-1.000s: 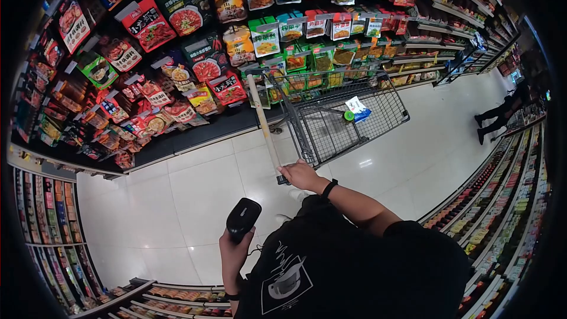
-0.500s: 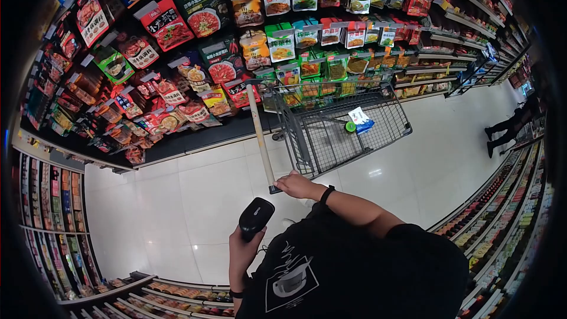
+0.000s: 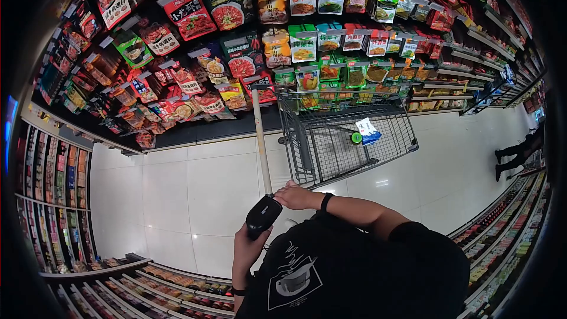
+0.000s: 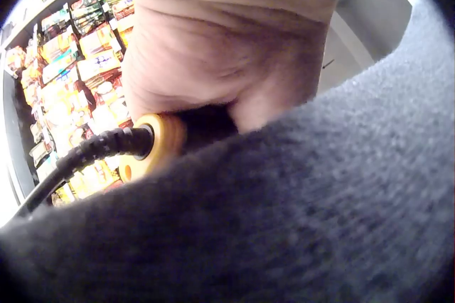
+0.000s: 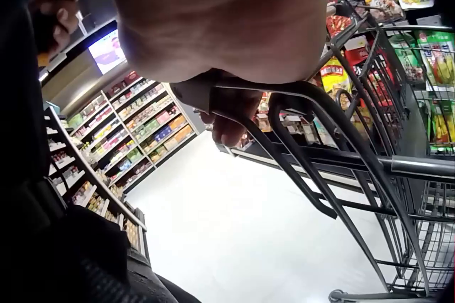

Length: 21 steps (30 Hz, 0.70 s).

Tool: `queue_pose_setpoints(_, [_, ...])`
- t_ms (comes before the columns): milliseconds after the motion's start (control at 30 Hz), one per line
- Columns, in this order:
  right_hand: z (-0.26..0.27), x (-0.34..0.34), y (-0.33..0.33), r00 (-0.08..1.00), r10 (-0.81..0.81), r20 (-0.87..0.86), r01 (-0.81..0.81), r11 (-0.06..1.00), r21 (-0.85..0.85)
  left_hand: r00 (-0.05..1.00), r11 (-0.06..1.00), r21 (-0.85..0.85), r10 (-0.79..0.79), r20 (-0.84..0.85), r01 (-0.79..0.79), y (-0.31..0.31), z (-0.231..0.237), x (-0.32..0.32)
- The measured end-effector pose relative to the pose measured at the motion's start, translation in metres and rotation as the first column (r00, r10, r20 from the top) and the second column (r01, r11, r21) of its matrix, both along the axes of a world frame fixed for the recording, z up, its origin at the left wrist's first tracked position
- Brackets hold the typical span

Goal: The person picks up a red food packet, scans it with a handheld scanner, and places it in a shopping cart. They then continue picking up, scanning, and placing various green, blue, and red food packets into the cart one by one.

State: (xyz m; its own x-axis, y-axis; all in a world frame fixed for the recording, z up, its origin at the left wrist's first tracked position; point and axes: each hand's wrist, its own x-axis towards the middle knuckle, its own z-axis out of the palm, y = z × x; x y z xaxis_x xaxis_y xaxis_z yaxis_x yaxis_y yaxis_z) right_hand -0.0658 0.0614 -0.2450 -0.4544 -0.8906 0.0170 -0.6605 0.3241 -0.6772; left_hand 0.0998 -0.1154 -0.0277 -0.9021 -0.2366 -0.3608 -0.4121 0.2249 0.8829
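Observation:
My left hand (image 3: 248, 251) grips a black handheld barcode scanner (image 3: 263, 217), its rounded head turned up toward the trolley handle. In the left wrist view, a yellow collar (image 4: 167, 139) and a ribbed black cable (image 4: 92, 152) come out of the scanner grip below my palm; grey cloth hides much of it. At the near end of the pale handle bar (image 3: 261, 142), my right hand (image 3: 298, 196) holds on with its fingers curled round it. The scanner head overlaps that end of the bar in the head view. The bar belongs to a grey wire shopping trolley (image 3: 322, 162).
Inside the trolley lie a white-and-blue packet (image 3: 368, 132) and a green-topped item (image 3: 355, 137). Hanging seasoning packets (image 3: 190, 15) fill the shelves ahead. Stocked shelves (image 3: 59, 183) stand left and behind. A person in dark trousers (image 3: 517, 156) stands further along the tiled aisle (image 3: 165, 201).
My left hand has brought the scanner rightward, up to the end of the trolley handle. My right hand has stayed on the bar. The shelves have shifted right in the head view.

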Motion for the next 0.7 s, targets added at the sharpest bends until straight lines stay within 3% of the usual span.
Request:
queue_pose_setpoints(233, [0.001,-0.001,-0.035,0.999,0.046,0.021,-0.042,0.986,-0.161,0.998,0.998,-0.066,-0.024,-0.053,0.021,0.005,0.002,-0.001])
queue_pose_setpoints(333, [0.019,-0.009,-0.042,0.991,0.127,0.044,-0.129,0.991,0.038,0.999,0.997,-0.071,-0.018,-0.038,0.015,0.004,0.009,0.0])
queue_pose_setpoints(400, [0.018,0.003,-0.033,0.986,0.032,-0.162,-0.032,0.999,-0.002,1.0,0.998,-0.061,-0.011,-0.026,0.009,0.001,0.009,0.002])
queue_pose_setpoints(467, [0.018,0.012,-0.014,0.91,-0.041,-0.412,0.026,0.999,-0.044,1.0,0.999,-0.05,-0.003,-0.029,0.001,0.0,0.007,0.006])
queue_pose_setpoints(500, [0.012,0.013,-0.001,0.942,-0.008,-0.335,0.013,1.0,0.013,0.999,0.999,-0.042,0.003,-0.032,-0.005,-0.001,0.006,0.008])
queue_pose_setpoints(600, [-0.012,0.02,0.055,0.956,-0.134,-0.263,0.186,0.965,0.185,0.999,0.999,-0.029,-0.022,-0.05,0.02,-0.004,0.003,0.013])
queue_pose_setpoints(700, [-0.042,0.034,0.128,0.871,-0.35,-0.346,0.464,0.817,0.342,0.995,0.999,0.032,-0.034,-0.09,0.037,-0.015,-0.017,0.02])
